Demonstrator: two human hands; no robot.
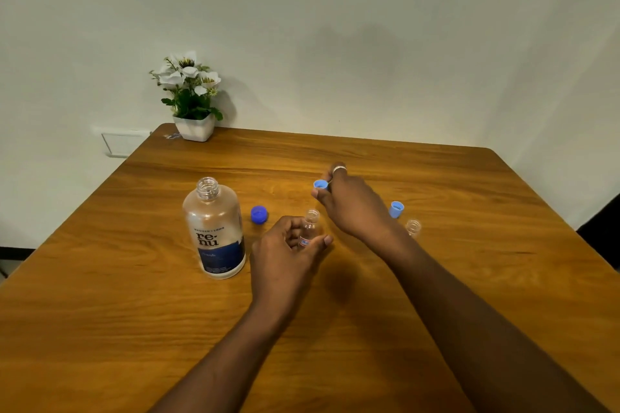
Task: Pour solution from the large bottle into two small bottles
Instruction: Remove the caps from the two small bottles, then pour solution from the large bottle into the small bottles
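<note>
The left hand (288, 246) curls its fingers and thumb round a small clear plastic bottle (310, 228), which stands uncapped and upright on the brown wooden surface (469, 278). The bottle has a red-and-blue label too small to read. Just above it, the right hand (352, 204), with a pale ring (339, 168) on one finger, pinches a light blue screw cap (321, 184) at its fingertips.

Right of that arm stands a second small clear bottle (413, 227), also open, with another light blue cap (396, 209) just beside it. Whether either small bottle holds liquid cannot be told.

To the left stands the large clear bottle (214, 231), uncapped, its label reading "BAUSCH + LOMB" and "re-nu" above a dark blue band. A dark blue cap (259, 214) lies between it and the left hand. A white pot of white flowers (194, 127) sits at the far corner.
</note>
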